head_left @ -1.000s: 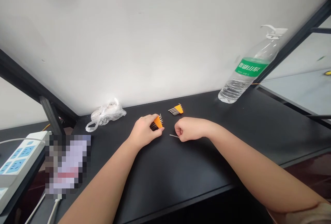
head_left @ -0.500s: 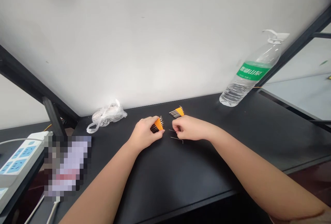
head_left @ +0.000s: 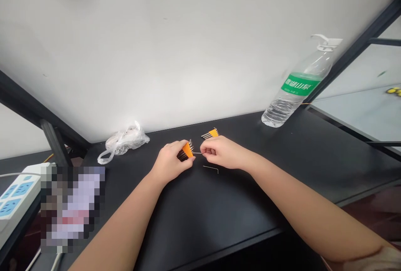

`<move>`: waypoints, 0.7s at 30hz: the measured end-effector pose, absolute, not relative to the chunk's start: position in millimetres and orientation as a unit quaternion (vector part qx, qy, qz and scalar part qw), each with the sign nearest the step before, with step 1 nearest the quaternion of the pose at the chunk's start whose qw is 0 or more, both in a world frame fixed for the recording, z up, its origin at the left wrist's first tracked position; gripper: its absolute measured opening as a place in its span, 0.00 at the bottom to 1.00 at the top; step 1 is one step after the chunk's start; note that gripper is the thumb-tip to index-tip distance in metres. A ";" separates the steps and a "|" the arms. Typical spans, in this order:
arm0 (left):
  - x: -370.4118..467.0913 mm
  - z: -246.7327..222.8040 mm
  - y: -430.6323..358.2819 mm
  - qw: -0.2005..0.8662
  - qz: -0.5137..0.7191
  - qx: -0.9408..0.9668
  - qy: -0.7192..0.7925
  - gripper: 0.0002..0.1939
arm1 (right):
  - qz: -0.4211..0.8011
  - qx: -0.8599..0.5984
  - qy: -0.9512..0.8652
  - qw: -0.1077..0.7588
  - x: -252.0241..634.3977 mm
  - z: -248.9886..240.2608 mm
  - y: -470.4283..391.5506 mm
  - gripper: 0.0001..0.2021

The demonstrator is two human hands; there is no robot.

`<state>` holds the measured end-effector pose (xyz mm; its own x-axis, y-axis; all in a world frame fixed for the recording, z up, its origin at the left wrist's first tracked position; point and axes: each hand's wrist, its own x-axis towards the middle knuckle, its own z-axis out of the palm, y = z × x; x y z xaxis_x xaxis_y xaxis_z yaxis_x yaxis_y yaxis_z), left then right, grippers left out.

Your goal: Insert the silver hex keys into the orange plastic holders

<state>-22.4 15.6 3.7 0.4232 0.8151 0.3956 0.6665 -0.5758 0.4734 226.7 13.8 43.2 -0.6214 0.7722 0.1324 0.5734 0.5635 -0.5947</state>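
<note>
Holding an orange holder (head_left: 188,150) full of metal keys, the left hand (head_left: 171,161) has its thumb on the side toward the near edge of the black desk (head_left: 213,221) and its fingers on the side toward the far edge. They are clamped on the holder. The right hand (head_left: 221,152) faces it, with thumb and finger pinched together on a thin metal key (head_left: 196,153). One end of this key points left and meets the side of the orange holder. I cannot tell if the tip is inside a hole.

Both hands are around the middle of the desk, closer to the far edge than to the near edge. A loose bent key (head_left: 210,167) lies flat just beside the right hand, on the side toward the near edge. A second orange holder (head_left: 214,132), with more keys in it, lies behind the right hand, toward the far edge. The hand hides a bit of it.

A clear plastic bag (head_left: 127,139) sits near the far left corner. A big water bottle (head_left: 291,89) with a green label stands by the far edge, near the far right corner. By the left edge is a purple thing (head_left: 78,204), too blurred to name. Past that edge is a white power strip (head_left: 19,191) with blue sockets.
</note>
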 end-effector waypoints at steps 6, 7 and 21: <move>-23.3 3.5 14.7 0.094 0.280 0.861 0.415 0.22 | 0.228 -0.377 -0.878 0.186 228.9 48.0 13.8 0.07; -23.2 3.2 14.4 0.091 0.276 0.865 0.410 0.22 | 0.231 -0.377 -0.878 0.181 229.6 48.4 13.8 0.07; -21.3 2.9 12.4 0.099 0.277 0.860 0.416 0.22 | 0.311 -0.406 -0.846 0.153 229.3 52.7 11.4 0.06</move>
